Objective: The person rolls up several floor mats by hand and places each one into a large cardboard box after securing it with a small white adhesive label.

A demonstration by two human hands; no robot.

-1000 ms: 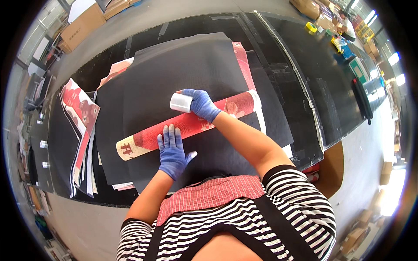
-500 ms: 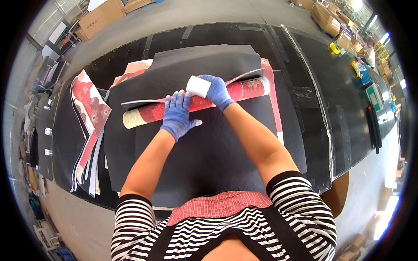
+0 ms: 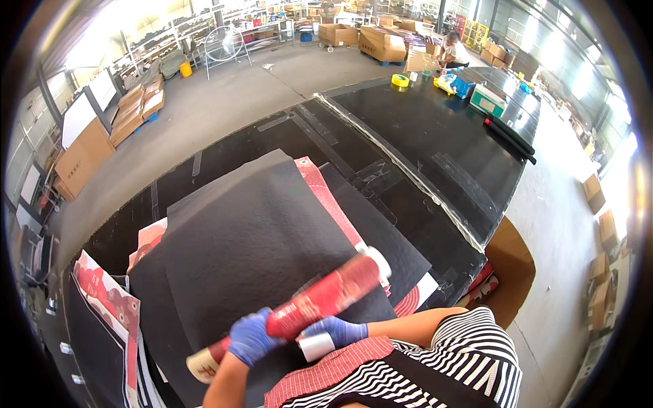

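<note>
A red patterned mat [image 3: 326, 297], rolled into a tube with its backing inside, is lifted at a slant over the pile and slightly blurred. My left hand [image 3: 252, 336], in a blue glove, wraps round it towards its lower left end. Just below the tube, my right hand [image 3: 340, 331], also gloved in blue, grips a small white roll [image 3: 317, 347] that looks like tape. Whether these fingers also touch the tube I cannot tell. Under both hands lie flat mats, black side up [image 3: 238, 231], with a red patterned edge [image 3: 326, 197] showing beneath.
Folded red and black mats [image 3: 109, 292] lie at the table's left. Beside the right table edge stands an open cardboard box [image 3: 510, 265] holding red patterned pieces. Farther along the black table [image 3: 408, 129] are yellow tape [image 3: 400, 80], a green-and-white box [image 3: 488, 100] and black tubes [image 3: 510, 139]. A person [image 3: 454, 51] is beyond.
The rolled mat has come up off the pile and towards me, with my left hand now wrapped round it. My right hand has moved lower with the white roll. The view has turned right.
</note>
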